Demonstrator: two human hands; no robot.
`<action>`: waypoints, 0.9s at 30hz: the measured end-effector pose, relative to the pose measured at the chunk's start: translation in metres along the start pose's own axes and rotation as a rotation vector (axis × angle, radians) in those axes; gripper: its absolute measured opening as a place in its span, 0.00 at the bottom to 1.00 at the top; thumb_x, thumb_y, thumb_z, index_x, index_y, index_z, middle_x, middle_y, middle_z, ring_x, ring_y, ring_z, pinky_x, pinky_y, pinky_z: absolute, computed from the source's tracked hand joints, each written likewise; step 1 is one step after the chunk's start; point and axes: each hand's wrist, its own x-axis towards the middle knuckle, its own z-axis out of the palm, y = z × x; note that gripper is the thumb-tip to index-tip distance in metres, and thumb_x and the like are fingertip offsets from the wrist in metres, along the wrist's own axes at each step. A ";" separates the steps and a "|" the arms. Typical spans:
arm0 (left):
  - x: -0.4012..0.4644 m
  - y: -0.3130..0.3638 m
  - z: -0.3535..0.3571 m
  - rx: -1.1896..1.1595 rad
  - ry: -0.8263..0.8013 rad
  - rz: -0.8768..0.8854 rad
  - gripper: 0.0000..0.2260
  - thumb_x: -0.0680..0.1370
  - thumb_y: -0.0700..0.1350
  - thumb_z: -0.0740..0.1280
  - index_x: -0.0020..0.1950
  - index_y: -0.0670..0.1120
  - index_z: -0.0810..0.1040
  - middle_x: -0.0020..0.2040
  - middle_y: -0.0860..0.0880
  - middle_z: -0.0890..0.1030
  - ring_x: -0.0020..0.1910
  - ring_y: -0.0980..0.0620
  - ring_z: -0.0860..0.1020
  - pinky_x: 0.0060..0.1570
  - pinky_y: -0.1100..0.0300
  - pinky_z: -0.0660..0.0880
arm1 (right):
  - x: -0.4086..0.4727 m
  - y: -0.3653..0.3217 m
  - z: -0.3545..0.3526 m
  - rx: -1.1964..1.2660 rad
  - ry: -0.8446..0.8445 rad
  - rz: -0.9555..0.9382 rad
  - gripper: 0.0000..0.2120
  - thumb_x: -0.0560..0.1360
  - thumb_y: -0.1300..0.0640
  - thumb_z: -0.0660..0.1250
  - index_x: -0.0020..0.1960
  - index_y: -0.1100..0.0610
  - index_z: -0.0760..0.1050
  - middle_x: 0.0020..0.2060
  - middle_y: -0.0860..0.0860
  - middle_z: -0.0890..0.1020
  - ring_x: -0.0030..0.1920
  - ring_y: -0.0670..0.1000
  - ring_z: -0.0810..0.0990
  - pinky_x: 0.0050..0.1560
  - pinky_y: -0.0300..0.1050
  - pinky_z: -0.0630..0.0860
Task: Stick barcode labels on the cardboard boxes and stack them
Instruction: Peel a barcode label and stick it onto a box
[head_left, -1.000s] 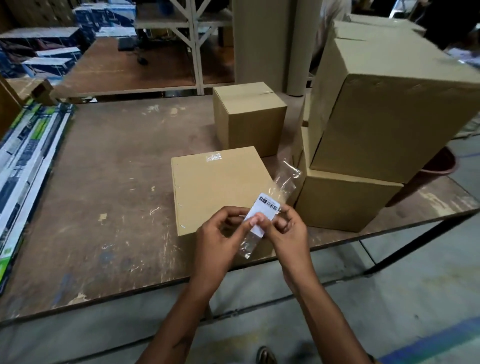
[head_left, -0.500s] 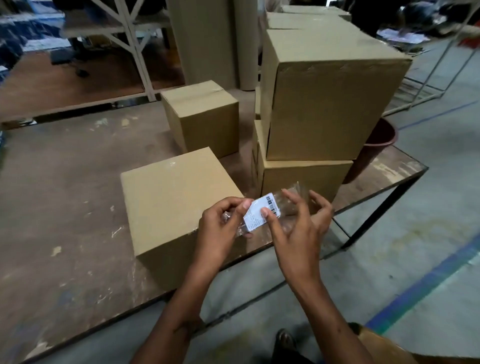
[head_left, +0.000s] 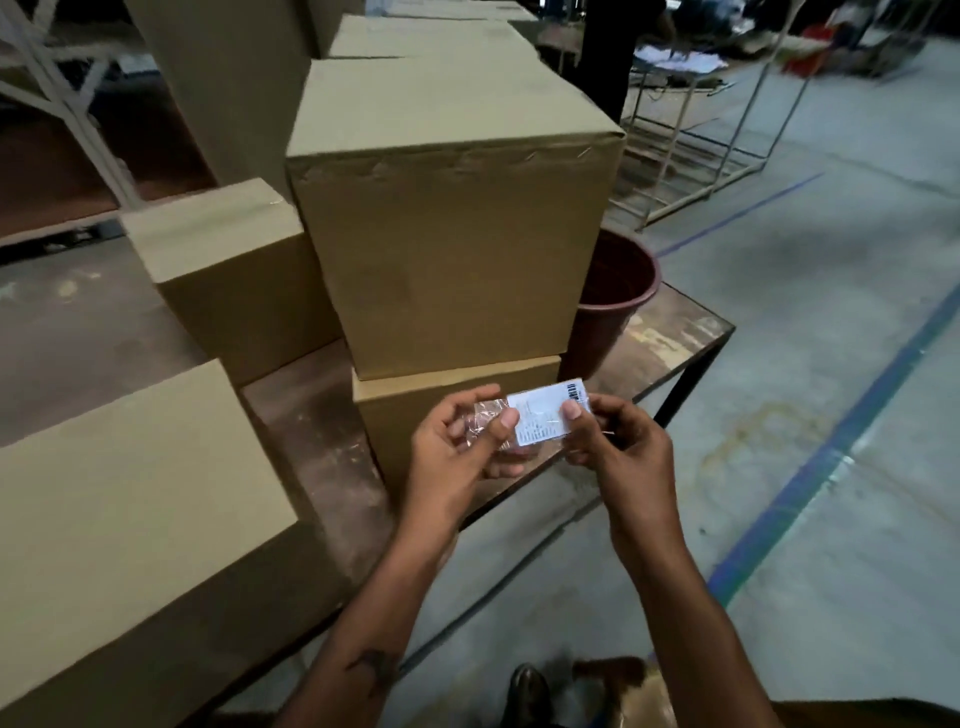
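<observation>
A white barcode label (head_left: 545, 415) on a clear plastic backing is held in front of me, just off the table's front edge. My left hand (head_left: 460, 452) pinches its clear left end, and my right hand (head_left: 613, 447) pinches its right end by the barcode. Behind the label a big cardboard box (head_left: 447, 228) sits on a lower box (head_left: 415, 415). A flat box (head_left: 119, 499) lies at the near left, and a small cube box (head_left: 234, 270) stands behind it.
The worn wooden table (head_left: 311, 415) ends at a metal-framed corner to the right. A dark red bucket (head_left: 618, 291) stands behind the stack. Tall cardboard rolls (head_left: 223, 88) rise at the back. A wire rack (head_left: 696, 145) stands on the concrete floor with blue lines.
My view has swung right, so the boxes slid left in frame. Both hands carried the label right, now in front of the stacked boxes, and turned it more level.
</observation>
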 end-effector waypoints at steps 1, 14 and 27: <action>0.009 -0.005 0.012 0.001 0.008 -0.013 0.13 0.80 0.36 0.74 0.65 0.39 0.81 0.54 0.40 0.88 0.42 0.44 0.88 0.36 0.57 0.86 | 0.013 0.002 -0.008 -0.023 0.010 -0.007 0.09 0.81 0.55 0.75 0.59 0.57 0.85 0.48 0.53 0.90 0.45 0.50 0.88 0.42 0.42 0.83; 0.098 -0.060 0.142 -0.118 0.136 -0.055 0.09 0.84 0.39 0.70 0.64 0.39 0.83 0.59 0.41 0.88 0.56 0.47 0.88 0.51 0.57 0.85 | 0.165 0.004 -0.079 0.047 0.073 -0.047 0.11 0.81 0.62 0.74 0.63 0.59 0.83 0.48 0.64 0.86 0.39 0.54 0.88 0.39 0.47 0.85; 0.131 -0.081 0.211 -0.382 0.167 -0.292 0.17 0.90 0.50 0.58 0.73 0.43 0.77 0.59 0.39 0.87 0.58 0.41 0.87 0.50 0.51 0.85 | 0.239 0.017 -0.072 -0.033 0.106 -0.101 0.05 0.81 0.50 0.75 0.55 0.48 0.87 0.49 0.50 0.89 0.46 0.60 0.89 0.47 0.67 0.86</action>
